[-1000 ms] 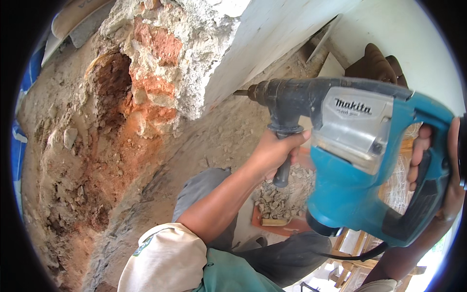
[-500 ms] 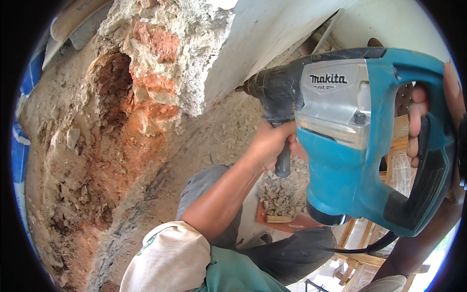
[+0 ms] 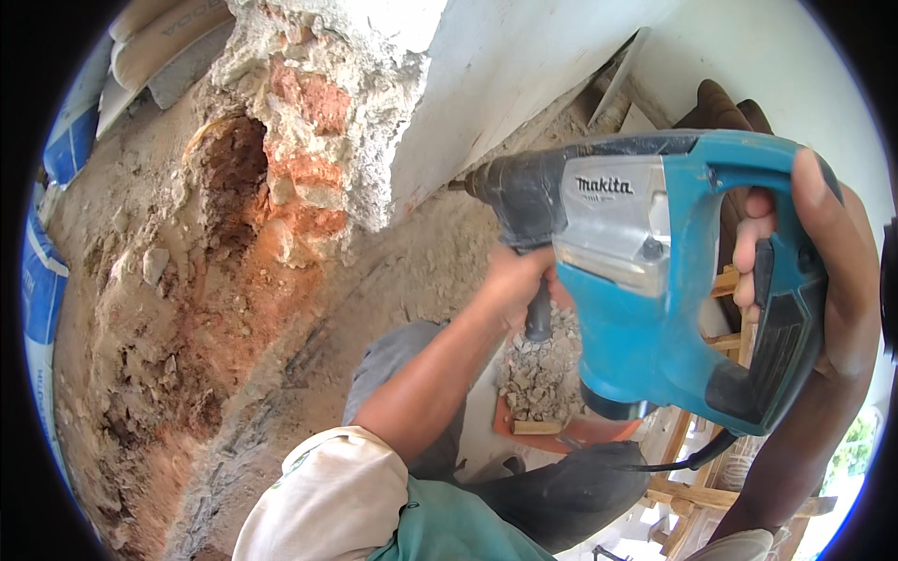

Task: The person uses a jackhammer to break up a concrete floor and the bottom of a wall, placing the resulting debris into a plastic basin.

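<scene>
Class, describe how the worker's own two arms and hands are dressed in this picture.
Both hands are bare, no gloves. The left hand leads to a bare forearm and a short cream sleeve over a green garment. The right hand has a bare forearm too.

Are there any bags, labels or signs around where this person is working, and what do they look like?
Sacks: stacked at the upper left, plump, beige-grey.
Blue and white bags: along the left edge, flat, only partly visible.
Label plate: on the side of the teal rotary hammer, silver-grey with dark lettering.
No signs or screens.

Teal rotary hammer [image 3: 655, 280] now nearer the camera and farther right, its bit off the broken wall [image 3: 309, 140]
</scene>
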Tool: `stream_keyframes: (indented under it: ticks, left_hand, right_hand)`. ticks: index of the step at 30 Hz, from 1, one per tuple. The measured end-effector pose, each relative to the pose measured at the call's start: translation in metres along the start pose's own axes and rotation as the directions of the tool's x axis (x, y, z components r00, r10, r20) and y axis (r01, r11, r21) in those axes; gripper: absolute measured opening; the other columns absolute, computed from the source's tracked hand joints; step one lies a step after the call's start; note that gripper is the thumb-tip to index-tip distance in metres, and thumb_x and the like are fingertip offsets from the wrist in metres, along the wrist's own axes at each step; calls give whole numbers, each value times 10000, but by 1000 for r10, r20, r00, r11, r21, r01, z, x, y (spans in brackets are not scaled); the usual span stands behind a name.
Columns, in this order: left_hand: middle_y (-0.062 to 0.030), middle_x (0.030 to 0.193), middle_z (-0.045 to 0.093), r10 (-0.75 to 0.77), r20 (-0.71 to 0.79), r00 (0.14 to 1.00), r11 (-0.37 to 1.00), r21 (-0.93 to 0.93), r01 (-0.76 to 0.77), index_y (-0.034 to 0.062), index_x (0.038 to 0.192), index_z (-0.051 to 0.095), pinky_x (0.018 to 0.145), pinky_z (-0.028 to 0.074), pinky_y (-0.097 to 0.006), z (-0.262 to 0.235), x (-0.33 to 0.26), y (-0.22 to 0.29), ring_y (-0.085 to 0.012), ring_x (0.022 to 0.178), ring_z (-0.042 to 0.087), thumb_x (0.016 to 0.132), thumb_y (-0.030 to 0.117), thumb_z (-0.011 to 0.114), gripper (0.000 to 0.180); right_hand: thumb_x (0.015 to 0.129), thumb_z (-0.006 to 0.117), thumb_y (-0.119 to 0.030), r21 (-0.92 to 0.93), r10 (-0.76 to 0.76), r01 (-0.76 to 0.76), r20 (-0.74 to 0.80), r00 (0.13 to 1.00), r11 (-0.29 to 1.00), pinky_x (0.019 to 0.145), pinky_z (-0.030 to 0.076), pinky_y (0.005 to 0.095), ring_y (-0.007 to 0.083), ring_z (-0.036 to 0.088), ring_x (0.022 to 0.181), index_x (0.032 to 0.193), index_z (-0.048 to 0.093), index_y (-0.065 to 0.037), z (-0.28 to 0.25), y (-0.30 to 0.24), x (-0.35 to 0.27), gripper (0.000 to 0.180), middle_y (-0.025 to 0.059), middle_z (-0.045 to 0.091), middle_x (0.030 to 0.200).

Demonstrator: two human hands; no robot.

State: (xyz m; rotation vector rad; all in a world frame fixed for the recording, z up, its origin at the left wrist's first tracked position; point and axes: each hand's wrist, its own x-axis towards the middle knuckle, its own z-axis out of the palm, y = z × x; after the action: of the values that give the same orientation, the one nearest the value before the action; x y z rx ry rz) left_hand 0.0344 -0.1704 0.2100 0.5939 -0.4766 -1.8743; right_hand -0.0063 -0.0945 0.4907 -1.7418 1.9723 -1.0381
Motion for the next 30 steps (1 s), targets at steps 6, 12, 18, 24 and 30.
stream_keyframes:
  ticks: [6,12,18,24,30]
  left_hand:
    - [-70,630,553,-19,0,1000,1000,21,19,11,788,572,461,442,-319,1,-6,-7,-175,513,556,802,44,626,65]
    - [-60,649,547,-42,71,997,999,18,41,23,851,576,442,410,-305,5,-18,-8,-156,489,522,839,62,634,71]
    - [-33,617,532,9,107,994,999,-36,-5,37,826,573,443,386,-297,14,-34,-18,-132,482,496,860,71,641,84]
    - [-36,615,529,19,96,995,999,-48,-14,40,793,567,453,391,-297,18,-39,-10,-137,480,489,866,65,628,99]
    - [-50,613,526,22,32,999,999,-27,-21,33,804,563,463,397,-312,5,-29,-14,-155,496,500,856,123,625,121]
  right_hand:
    - [894,562,-543,-59,40,-30,175,984,998,462,489,204,103,605,510,889,556,-17,-14,9,-12,526,86,609,660]
    - [868,595,-519,2,115,-116,120,986,993,509,460,221,134,588,555,941,581,30,-29,3,-34,555,99,593,671]
    - [968,443,-499,-78,-26,29,38,999,997,449,464,187,94,579,488,974,522,-5,-28,2,-52,500,79,584,660]
    - [866,544,-555,-87,13,-6,83,996,996,504,437,222,122,552,557,1023,573,77,-35,-11,-58,652,101,579,696]
    - [939,467,-556,-94,-68,77,100,993,993,469,466,195,93,578,509,977,534,-2,-16,-11,-45,560,79,586,672]
